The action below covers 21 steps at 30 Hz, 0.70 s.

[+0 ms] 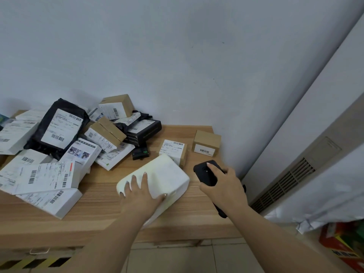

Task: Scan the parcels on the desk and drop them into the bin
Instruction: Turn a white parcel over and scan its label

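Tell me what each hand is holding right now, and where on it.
Left hand holds the plain white rectangular parcel across its near end, fingers on top, thumb on the side. Right hand grips the black handheld scanner around its body.

A heap of parcels [65,140] fills the left of the desk [98,205], against the wall [177,56]. Two small boxes [206,142] stand apart at centre right. Below them, a packet [163,178] lies under the left hand [139,192], with the scanner [206,172] to its right.
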Motion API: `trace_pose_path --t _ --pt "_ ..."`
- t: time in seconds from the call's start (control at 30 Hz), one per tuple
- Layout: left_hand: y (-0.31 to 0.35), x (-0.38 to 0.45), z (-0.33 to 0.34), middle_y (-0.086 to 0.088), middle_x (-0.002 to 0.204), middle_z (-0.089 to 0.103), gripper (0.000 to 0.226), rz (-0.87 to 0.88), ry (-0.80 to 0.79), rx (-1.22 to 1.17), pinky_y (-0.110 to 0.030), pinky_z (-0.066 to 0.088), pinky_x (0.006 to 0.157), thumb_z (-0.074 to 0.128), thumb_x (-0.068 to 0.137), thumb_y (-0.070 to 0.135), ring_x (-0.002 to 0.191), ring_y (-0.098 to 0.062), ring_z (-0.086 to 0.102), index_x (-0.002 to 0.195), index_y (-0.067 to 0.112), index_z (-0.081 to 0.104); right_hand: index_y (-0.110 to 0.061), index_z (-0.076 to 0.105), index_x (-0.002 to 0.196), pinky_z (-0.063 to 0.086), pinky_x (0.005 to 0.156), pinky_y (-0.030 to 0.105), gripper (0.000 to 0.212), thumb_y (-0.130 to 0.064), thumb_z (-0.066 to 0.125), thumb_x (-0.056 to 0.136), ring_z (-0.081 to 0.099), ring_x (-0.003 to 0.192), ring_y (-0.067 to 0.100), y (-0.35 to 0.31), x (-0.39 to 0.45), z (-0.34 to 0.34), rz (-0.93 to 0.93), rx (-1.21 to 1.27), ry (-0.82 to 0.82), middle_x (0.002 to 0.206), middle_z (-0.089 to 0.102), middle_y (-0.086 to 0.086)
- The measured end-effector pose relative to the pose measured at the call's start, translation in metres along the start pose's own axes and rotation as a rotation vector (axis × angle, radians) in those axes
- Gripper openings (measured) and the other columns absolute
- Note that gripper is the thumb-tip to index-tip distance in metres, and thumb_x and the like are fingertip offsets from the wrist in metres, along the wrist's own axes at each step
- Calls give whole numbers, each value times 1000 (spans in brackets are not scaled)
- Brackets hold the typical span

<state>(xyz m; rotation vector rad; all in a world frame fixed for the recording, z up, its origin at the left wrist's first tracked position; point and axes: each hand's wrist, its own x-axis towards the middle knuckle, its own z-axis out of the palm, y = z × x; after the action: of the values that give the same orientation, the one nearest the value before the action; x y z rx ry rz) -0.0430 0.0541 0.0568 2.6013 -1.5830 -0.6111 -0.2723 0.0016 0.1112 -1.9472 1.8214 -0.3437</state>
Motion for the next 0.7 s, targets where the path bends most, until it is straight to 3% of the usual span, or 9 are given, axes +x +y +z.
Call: trace_pose_path --t 0.1,0.23,0.33,0.5,0.63,0.7 --pt "-22 18 -5 -10 164 -9 95 -44 -27 -136 -53 11 119 36 87 78 150 -35 -7 157 30 -8 -45 34 150 47 99 41 72 -57 62 85 50 119 27 7 0 1 22 -9 -16 138 38 3" --pt "-56 48 -14 -10 164 -9 109 -35 -90 -102 -50 8 121 57 81 72 150 -34 -9 157 27 -6 -44 34 151 47 100 42 73 -55 63 85 48 122 26 13 0 7 38 -12 -46 142 36 2" --pt "-65 66 -15 -10 164 -5 123 -1 -158 -46 -50 7 121 67 72 74 150 -35 -5 157 25 -6 -44 34 151 46 101 40 73 -55 63 85 46 124 25 9 5 15 38 -21 -53 142 35 2" --pt "-64 78 -11 -5 162 0 133 15 -295 -96 -53 21 115 81 63 65 149 -34 7 156 31 -8 -41 35 153 45 91 32 71 -48 64 88 50 120 24 -9 16 30 2 -3 -94 141 37 3" --pt "-64 79 -11 -7 158 9 138 -30 -310 -222 -53 29 111 88 59 57 143 -35 21 155 33 -8 -41 37 152 47 97 37 71 -46 65 87 47 122 25 -23 19 39 -16 -5 -101 137 40 4" --pt "-67 76 -9 -8 155 11 140 -73 -286 -278 -53 31 110 88 58 57 141 -36 25 155 31 -8 -43 34 152 43 94 34 69 -47 63 89 43 124 25 -30 19 41 -38 -62 -114 136 41 5"
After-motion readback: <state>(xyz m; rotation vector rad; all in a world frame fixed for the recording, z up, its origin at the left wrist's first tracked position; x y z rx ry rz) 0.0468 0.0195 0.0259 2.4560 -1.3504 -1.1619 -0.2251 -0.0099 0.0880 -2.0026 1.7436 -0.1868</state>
